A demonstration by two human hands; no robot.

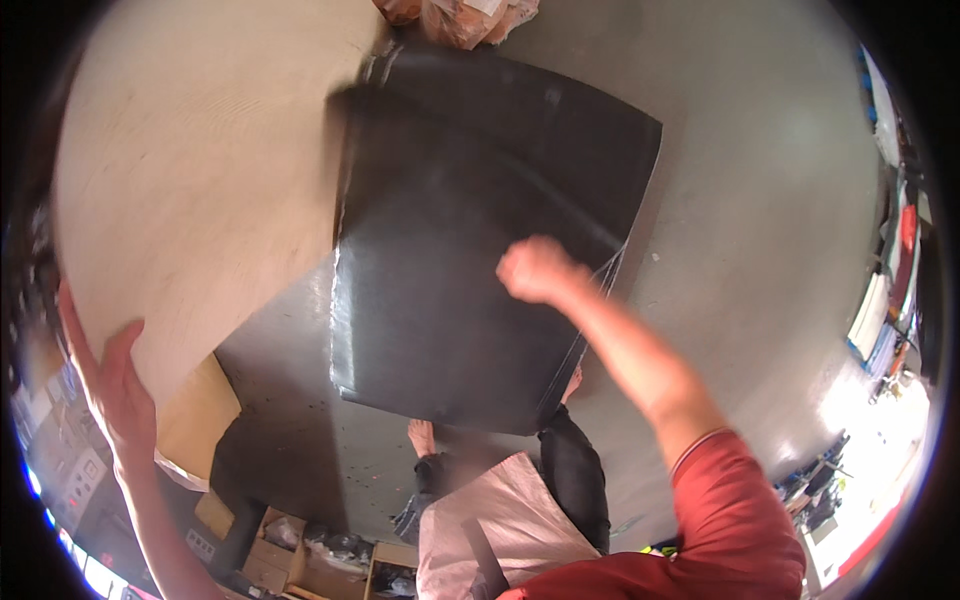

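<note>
A large pale wooden board (pixel 200 180) fills the left side, with wood grain on its face. My left hand (pixel 120 390) grips the board's outer edge, its thumb against the face and its fingers along the side. In front of my feet lies a wide black sheet (pixel 450 320), with frayed pale edges on its left and a fold line or second edge crossing its upper part. Over the middle of this sheet is my right hand (pixel 540 270), closed in a fist and slightly blurred. Whether it grips anything is hidden.
Clear plastic bags (pixel 465 20) with brownish contents sit beyond the sheet. Cardboard boxes (pixel 275 550) stand at the lower left, near a yellowish panel (pixel 200 420). Assorted items (pixel 880 320) line the right rim beyond the grey floor (pixel 760 220). A pink cloth (pixel 500 510) covers my lap.
</note>
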